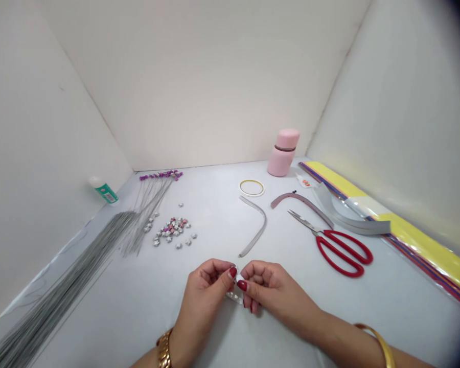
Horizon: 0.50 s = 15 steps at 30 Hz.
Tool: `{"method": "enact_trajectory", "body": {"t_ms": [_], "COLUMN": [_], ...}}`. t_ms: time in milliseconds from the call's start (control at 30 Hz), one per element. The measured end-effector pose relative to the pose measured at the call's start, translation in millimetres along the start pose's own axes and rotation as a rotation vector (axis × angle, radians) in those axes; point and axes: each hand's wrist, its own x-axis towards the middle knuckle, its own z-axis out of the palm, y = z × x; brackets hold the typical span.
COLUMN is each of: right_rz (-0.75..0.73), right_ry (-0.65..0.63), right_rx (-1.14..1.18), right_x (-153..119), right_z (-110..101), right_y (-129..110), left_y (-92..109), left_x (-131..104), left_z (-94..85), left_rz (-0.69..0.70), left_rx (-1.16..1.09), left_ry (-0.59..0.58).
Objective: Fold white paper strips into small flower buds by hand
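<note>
Close together at the front of the table, my left hand [209, 291] and my right hand [268, 289] both pinch a shiny silver paper strip [235, 297]. One end of it is between the fingertips, largely hidden, and a length hangs below them. Just beyond my hands lies a loose grey paper strip [263, 223], curved on the table. Left of them is a pile of small folded paper stars [169, 232], silver with some pink and purple.
Red-handled scissors [343, 253] lie at right near a mauve strip [302, 199], wide silver strips [348, 222] and yellow-topped packets [414, 240]. A tape roll [252, 195] and pink flask [281, 156] are behind. Left are grey wires [72, 276], purple-tipped stems [161, 176] and a glue stick [106, 193].
</note>
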Motion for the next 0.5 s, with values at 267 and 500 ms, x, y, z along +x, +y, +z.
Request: {"method": "enact_trajectory", "body": {"t_ms": [267, 500], "right_rz": [0.013, 0.022], "right_ry": [0.016, -0.001], "right_rx": [-0.024, -0.016], "right_x": [-2.0, -1.0], "right_z": [0.4, 0.0], "right_y": [-6.4, -5.6], "left_y": [3.2, 6.6], "left_x": [-0.1, 1.9], "left_z": [1.0, 0.3], "left_rz": [-0.018, -0.043], "left_rx": [0.023, 0.02], "left_ry": [0.013, 0.004]}}
